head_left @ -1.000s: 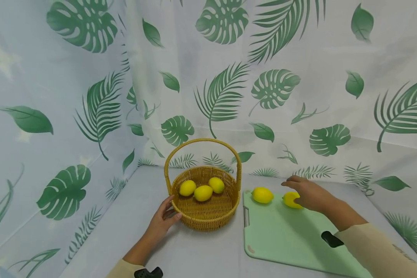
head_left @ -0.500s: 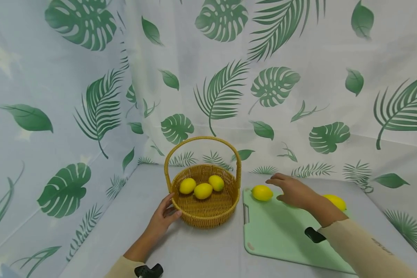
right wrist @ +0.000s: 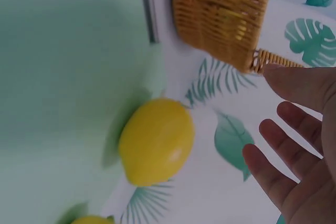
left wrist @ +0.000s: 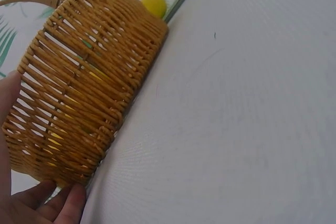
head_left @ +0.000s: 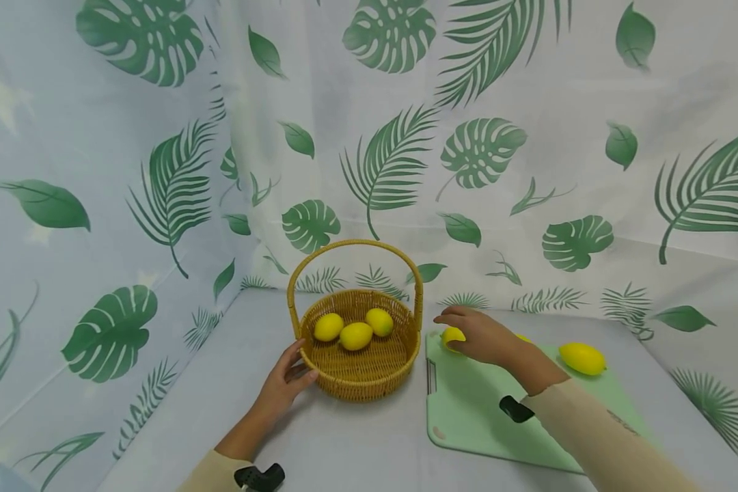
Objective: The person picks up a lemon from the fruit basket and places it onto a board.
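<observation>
My left hand holds the side of a wicker basket with an arched handle. In the left wrist view, the thumb and fingers span the woven wall. Three lemons lie inside: left, middle and right. My right hand, fingers spread and loosely bent, hovers over a lemon at the green cutting board's far left corner. In the right wrist view, this lemon is apart from the fingertips. The right forearm hides most of another lemon.
A further lemon sits on the board's far right part. The board's slotted handle faces the basket. A pale cloth covers the table, and a leaf-printed curtain rises behind and at the left.
My right hand has moved left across the board, from over the middle lemon to the leftmost one, uncovering the right lemon. The left hand stays on the basket.
</observation>
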A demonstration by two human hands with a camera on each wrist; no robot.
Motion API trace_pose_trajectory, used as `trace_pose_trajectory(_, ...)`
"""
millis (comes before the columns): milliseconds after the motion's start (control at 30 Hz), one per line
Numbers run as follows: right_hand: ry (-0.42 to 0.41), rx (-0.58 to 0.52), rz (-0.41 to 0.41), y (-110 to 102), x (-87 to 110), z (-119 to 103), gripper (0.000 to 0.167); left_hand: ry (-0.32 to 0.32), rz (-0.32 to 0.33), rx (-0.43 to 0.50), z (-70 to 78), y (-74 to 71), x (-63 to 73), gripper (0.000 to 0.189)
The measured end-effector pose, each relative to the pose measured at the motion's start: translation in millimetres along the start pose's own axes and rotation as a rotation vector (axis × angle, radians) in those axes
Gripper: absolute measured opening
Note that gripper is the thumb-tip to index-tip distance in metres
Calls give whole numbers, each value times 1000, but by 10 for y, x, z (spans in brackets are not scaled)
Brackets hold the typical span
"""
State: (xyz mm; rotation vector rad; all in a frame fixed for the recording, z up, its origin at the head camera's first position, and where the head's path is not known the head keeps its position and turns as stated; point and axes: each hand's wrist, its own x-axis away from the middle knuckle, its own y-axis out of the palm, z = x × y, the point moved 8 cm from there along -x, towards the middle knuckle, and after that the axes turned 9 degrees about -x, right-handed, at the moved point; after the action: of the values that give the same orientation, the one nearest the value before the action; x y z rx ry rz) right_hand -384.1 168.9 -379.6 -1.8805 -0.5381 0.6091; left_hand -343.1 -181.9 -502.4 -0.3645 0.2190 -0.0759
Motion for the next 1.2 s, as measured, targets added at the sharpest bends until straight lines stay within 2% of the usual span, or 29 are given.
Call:
trace_pose_trajectory(200,-57,-2,-39,62,-148,-195,41,-18,7,10,1,-2,-3,75)
trace_pose_trajectory(467,-116,-8,-55,116,-274,-400,39,-9,6,13,13,-5,1,74)
trace_pose_trajectory(767,-76,-12,-102,252,-372,-504,40,-5,12,7,13,-5,12,76)
trace_pose_trajectory(967,-89,-37,-123,337,-450,-592,37,-4,18,7,16,-4,12,75)
trace_pose_trajectory(1200,-98,-34,-144,428,-543,-678,37,-8,4,49,14,7,4,73)
